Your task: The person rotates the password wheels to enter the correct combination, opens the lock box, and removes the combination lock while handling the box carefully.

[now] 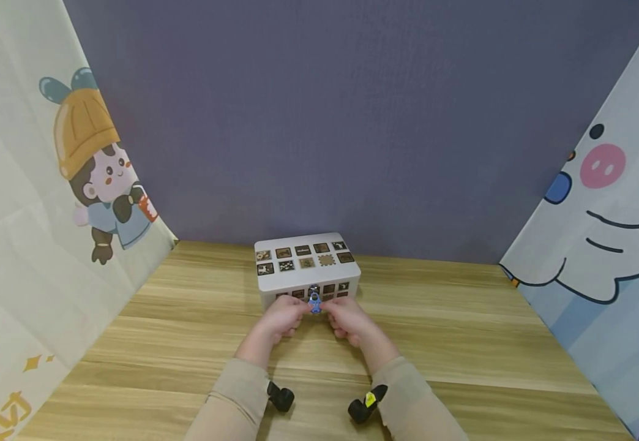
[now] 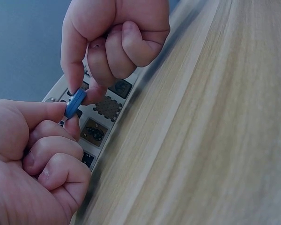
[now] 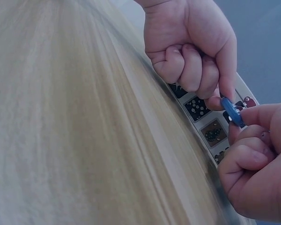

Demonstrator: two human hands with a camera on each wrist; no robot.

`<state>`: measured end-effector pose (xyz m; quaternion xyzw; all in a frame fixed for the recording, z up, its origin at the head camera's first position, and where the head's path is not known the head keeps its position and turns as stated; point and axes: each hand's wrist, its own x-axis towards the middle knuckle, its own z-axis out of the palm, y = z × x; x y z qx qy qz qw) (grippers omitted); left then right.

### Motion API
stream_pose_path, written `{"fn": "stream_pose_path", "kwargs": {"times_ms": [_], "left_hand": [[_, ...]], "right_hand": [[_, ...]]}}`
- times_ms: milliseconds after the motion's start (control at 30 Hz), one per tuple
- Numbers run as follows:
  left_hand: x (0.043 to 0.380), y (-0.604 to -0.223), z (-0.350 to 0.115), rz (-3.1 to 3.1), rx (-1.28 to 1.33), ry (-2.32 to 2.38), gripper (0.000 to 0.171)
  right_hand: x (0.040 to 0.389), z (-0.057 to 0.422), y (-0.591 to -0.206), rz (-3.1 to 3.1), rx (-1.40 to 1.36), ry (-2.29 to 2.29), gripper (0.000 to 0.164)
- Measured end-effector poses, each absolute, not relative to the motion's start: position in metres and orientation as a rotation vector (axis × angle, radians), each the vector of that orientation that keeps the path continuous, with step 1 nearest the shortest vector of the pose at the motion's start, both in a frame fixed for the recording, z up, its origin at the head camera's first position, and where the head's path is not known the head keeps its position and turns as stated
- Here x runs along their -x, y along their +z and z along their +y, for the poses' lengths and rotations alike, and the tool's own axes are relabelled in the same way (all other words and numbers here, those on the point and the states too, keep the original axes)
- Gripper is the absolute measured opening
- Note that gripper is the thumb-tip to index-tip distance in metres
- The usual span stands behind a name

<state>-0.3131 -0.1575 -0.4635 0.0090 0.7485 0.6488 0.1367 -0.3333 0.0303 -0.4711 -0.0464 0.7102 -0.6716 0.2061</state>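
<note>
A small blue padlock hangs at the front clasp of a white rectangular box printed with dark and tan picture squares. From the left side, the thumb and index finger of my left hand pinch the padlock. My right hand pinches it from the opposite side, its other fingers curled into the palm. Both wrist views show the blue padlock body edge-on between the fingertips of the two hands. The box lid is down. Fingers partly cover the lower front of the box.
The box stands on a wood-grain table, close to a dark grey-blue back panel. Cartoon-printed cloths hang at the left and right. Small black devices are strapped at both sleeve cuffs.
</note>
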Motion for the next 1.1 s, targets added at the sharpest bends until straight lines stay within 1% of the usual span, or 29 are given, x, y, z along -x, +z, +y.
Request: {"fn": "stream_pose_path", "kwargs": {"times_ms": [233, 467, 733, 1100], "left_hand": [[0.3137, -0.4634, -0.1580, 2.167, -0.031, 1.871, 0.026], [0.3151, -0.4657, -0.1583, 2.167, -0.027, 1.873, 0.026], [0.3145, -0.4662, -0.1575, 2.183, -0.029, 1.874, 0.027], [0.3123, -0.4637, -0.1571, 2.183, -0.030, 1.862, 0.029]], "right_hand": [[0.3351, 0.0305, -0.4742, 1.990, 0.136, -1.876, 0.021], [0.3358, 0.0286, -0.4761, 1.999, 0.124, -1.876, 0.025], [0.3341, 0.0278, -0.4754, 2.007, 0.125, -1.880, 0.020], [0.3319, 0.0273, -0.4738, 1.991, 0.117, -1.881, 0.023]]}}
